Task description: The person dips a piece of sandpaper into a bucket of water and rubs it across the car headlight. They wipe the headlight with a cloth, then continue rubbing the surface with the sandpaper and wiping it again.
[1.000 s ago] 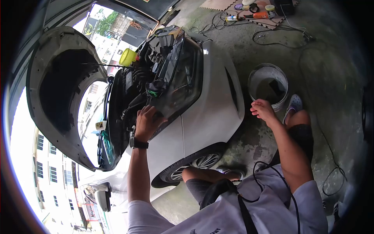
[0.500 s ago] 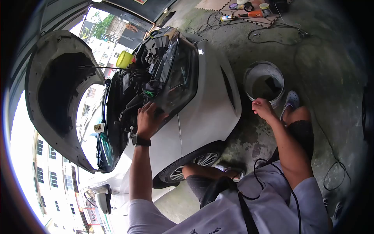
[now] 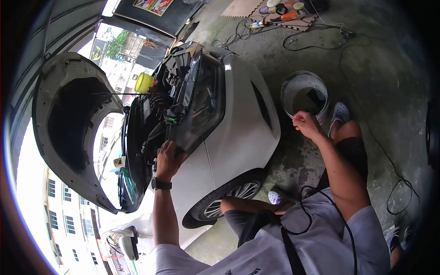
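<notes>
My left hand (image 3: 169, 158), with a black watch at the wrist, lies on the front fender edge of a white car (image 3: 243, 119), beside the rear tip of the headlight (image 3: 204, 103). Its fingers are stretched over the edge of the engine bay (image 3: 156, 110). Fingers pinched together, my right hand (image 3: 307, 124) is at the near rim of a pail (image 3: 286, 89); what is between its fingertips, if anything, I cannot tell. Murky liquid and a dark rectangular piece (image 3: 316, 97) show inside the pail.
The hood (image 3: 46, 128) stands raised on a thin rod (image 3: 119, 93). A yellow tub (image 3: 144, 83) sits at the engine bay. Cables (image 3: 316, 46), an orange tool (image 3: 289, 17) and foam mats (image 3: 236, 9) lie on the floor. A person's feet (image 3: 398, 238) show at lower right.
My left hand has slid along the fender toward the windshield, away from the headlight. The view has shifted a little; my right hand stays pinched, now overlapping the pail's rim.
</notes>
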The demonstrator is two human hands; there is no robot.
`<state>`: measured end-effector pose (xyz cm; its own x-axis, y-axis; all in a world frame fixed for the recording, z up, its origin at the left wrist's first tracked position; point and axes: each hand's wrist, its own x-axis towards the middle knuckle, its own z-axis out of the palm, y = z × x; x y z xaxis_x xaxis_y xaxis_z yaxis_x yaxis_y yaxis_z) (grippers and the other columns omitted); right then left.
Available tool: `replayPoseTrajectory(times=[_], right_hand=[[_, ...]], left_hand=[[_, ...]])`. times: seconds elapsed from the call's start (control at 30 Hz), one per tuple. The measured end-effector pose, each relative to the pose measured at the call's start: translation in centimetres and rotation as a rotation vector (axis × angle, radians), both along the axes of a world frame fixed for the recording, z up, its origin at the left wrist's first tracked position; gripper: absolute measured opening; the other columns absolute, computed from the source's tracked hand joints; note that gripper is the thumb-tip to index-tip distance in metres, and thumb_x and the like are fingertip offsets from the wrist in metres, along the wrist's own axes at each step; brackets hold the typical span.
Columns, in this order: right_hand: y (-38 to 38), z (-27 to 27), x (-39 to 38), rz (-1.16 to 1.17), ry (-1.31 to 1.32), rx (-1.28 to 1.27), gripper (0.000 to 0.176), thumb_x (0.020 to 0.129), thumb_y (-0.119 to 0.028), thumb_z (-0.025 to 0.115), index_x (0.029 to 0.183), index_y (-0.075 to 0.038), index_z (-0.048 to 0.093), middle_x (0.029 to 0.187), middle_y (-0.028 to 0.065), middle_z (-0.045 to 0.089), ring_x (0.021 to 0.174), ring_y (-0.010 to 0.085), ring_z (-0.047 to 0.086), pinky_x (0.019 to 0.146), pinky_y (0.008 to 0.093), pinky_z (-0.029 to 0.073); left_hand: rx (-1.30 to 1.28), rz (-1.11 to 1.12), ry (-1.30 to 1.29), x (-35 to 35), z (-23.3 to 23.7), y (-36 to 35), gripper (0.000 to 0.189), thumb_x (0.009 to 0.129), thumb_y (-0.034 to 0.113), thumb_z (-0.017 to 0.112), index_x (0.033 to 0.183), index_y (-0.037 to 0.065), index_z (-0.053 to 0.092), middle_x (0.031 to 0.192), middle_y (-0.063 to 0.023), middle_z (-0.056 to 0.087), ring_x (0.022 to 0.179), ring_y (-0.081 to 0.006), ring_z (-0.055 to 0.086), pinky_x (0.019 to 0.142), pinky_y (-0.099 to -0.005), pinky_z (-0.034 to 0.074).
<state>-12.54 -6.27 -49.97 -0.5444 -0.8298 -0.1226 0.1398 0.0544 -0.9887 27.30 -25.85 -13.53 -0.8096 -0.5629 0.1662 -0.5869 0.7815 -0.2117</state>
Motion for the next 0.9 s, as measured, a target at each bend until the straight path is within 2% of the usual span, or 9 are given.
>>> replayPoseTrajectory(times=[0.1,0.17,0.3,0.37,0.47,0.6,0.7,0.8,0.9], right_hand=[[-0.7,0.0,0.5,0.011,-0.032,0.015,0.022,0.095,-0.022,0.071,0.104,-0.001,0.072,0.086,0.0104,0.073,0.072,0.0168,0.071,0.066,0.0336,0.055],[-1.4,0.2,1.2,0.032,-0.049,0.023,0.023,0.095,-0.022,0.071,0.104,-0.001,0.072,0.085,0.0100,0.073,0.072,0.0164,0.071,0.065,0.0333,0.055],[-2.3,-1.5,2.4,0.069,0.003,0.062,0.022,0.095,-0.021,0.070,0.102,-0.001,0.073,0.088,0.0124,0.075,0.080,0.0217,0.074,0.073,0.0364,0.057],[-2.0,-1.1,2.5,0.043,0.049,0.080,0.022,0.094,-0.022,0.070,0.102,-0.001,0.074,0.090,0.0136,0.076,0.083,0.0246,0.075,0.076,0.0379,0.057],[-1.0,0.6,2.7,0.068,0.157,0.141,0.023,0.093,-0.024,0.071,0.101,-0.003,0.075,0.094,0.0154,0.077,0.089,0.0305,0.075,0.082,0.0403,0.057],[-2.1,-1.4,2.7,0.086,0.165,0.159,0.025,0.093,-0.027,0.072,0.102,-0.004,0.076,0.096,0.0165,0.077,0.092,0.0324,0.075,0.083,0.0409,0.057],[-1.8,-0.8,2.8,0.101,0.158,0.222,0.025,0.093,-0.027,0.072,0.102,-0.004,0.076,0.097,0.0167,0.077,0.095,0.0330,0.075,0.084,0.0412,0.057],[-0.8,0.8,2.7,0.080,0.179,0.231,0.025,0.093,-0.027,0.071,0.103,-0.005,0.076,0.099,0.0165,0.078,0.097,0.0339,0.075,0.085,0.0417,0.057],[-0.5,0.0,1.9,0.034,0.174,0.221,0.025,0.093,-0.027,0.071,0.103,-0.005,0.076,0.100,0.0162,0.078,0.098,0.0343,0.075,0.086,0.0419,0.058]], left_hand=[[-0.010,0.058,-0.023,-3.5,0.0,0.1,0.037,0.078,0.025,0.088,0.097,0.008,0.061,0.094,-0.0088,0.067,0.093,-0.0355,0.065,0.084,-0.0494,0.047],[-0.029,-0.056,0.110,-4.9,-1.4,-0.5,0.039,0.077,0.026,0.089,0.094,0.006,0.061,0.087,-0.0117,0.066,0.083,-0.0373,0.066,0.075,-0.0499,0.051],[-0.059,-0.080,0.213,-3.3,-2.3,0.0,0.039,0.077,0.027,0.090,0.093,0.006,0.062,0.085,-0.0112,0.067,0.082,-0.0370,0.067,0.074,-0.0502,0.051],[-0.072,0.025,0.106,-0.8,-1.3,0.4,0.037,0.081,0.034,0.087,0.093,0.009,0.064,0.089,-0.0085,0.068,0.090,-0.0335,0.068,0.080,-0.0464,0.047],[-0.169,-0.008,0.061,0.2,-1.6,0.1,0.037,0.082,0.037,0.086,0.093,0.009,0.064,0.089,-0.0079,0.068,0.089,-0.0330,0.068,0.080,-0.0461,0.047],[-0.183,-0.026,0.115,-5.0,-3.1,-0.5,0.037,0.080,0.033,0.088,0.093,0.008,0.064,0.089,-0.0102,0.069,0.090,-0.0341,0.068,0.082,-0.0457,0.048],[-0.167,-0.028,0.118,-6.7,-3.0,-0.2,0.038,0.080,0.034,0.087,0.093,0.008,0.064,0.089,-0.0095,0.070,0.089,-0.0345,0.068,0.080,-0.0463,0.049],[-0.142,0.000,0.103,-3.6,-2.0,0.2,0.036,0.083,0.036,0.085,0.092,0.009,0.063,0.089,-0.0077,0.069,0.089,-0.0326,0.068,0.080,-0.0466,0.047],[-0.106,0.033,0.122,-1.7,-1.5,0.5,0.036,0.084,0.037,0.084,0.091,0.009,0.063,0.089,-0.0078,0.069,0.089,-0.0330,0.069,0.080,-0.0470,0.047]])
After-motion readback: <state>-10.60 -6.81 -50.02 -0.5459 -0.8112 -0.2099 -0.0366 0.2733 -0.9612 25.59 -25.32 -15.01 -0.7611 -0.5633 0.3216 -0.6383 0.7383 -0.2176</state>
